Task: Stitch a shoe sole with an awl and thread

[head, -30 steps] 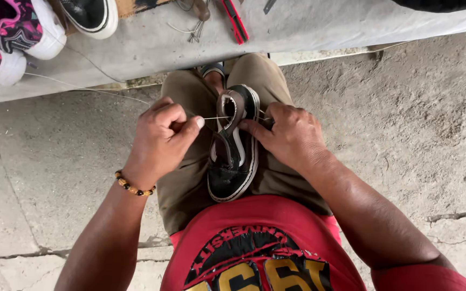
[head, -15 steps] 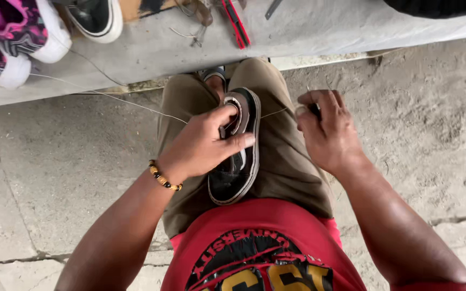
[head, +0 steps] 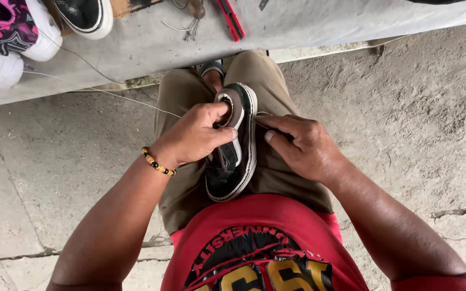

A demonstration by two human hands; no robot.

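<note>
Two hands work on one small black sneaker with a white rubber sole (head: 233,156), which lies along the person's lap on khaki trousers (head: 190,97), toe towards the red printed shirt (head: 254,242) and heel pointing away. The left hand (head: 195,137), with a beaded bracelet of black and amber beads (head: 157,161) at the wrist, is clamped over the upper near the heel, its thumb pressed across the side and its fingers curled inside the collar. The right hand (head: 303,145) rests just beside the sole edge, fingers drawn together in a pinch; whether they grip a needle I cannot tell, since nothing shows between them. A thin pale thread (head: 103,91) runs taut from the left hand up and away to the grey concrete worktop (head: 308,24). On that worktop lie a pink patterned sneaker with a white sole (head: 14,29), another black sneaker (head: 84,16), a red-handled tool (head: 230,19) and a bunch of metal bits (head: 190,29).

Risks, as I judge them: the thread is under tension, so a hard pull could snap it or cut into a finger. The shoe sits loose on the thighs, so a slackened left grip could let it roll off onto the cracked concrete floor (head: 405,108). With the fingertips so close to the sole seam, a slipping point could prick them.
</note>
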